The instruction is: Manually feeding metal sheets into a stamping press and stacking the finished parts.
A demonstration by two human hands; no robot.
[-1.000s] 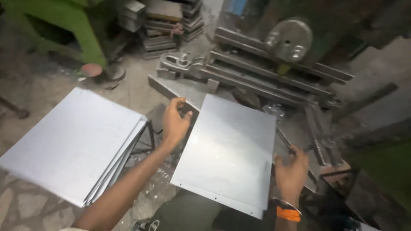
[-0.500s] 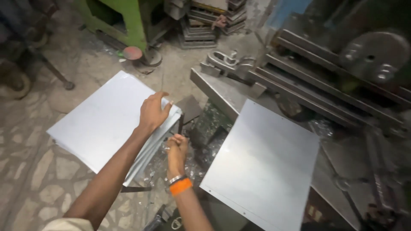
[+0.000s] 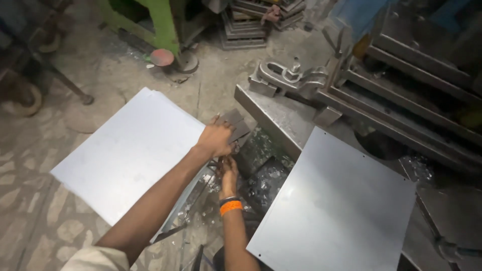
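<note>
A stack of grey metal sheets (image 3: pixel 128 150) rests on a low stand at the left. My left hand (image 3: pixel 216 139) is clamped over the stack's right edge, next to some small dark plates (image 3: pixel 235 122). Just below it, my right hand (image 3: pixel 228 170), with an orange wristband (image 3: pixel 231 207), reaches up to the same edge. Its fingertips are hidden under my left hand. A single metal sheet (image 3: pixel 336 206) with small corner holes lies at the right on the machine bed, away from both hands.
A heavy steel machine (image 3: pixel 401 100) with rails and a clamp (image 3: pixel 288 78) fills the right side. Metal shavings (image 3: pixel 266 175) lie between the stack and the machine. A green machine base (image 3: pixel 163 30) and stacked metal parts (image 3: pixel 246 25) stand at the back on the stone floor.
A second ago both hands held the right sheet. They have since let it lie on the machine and moved left to the edge of the stack, the right hand arriving last.
</note>
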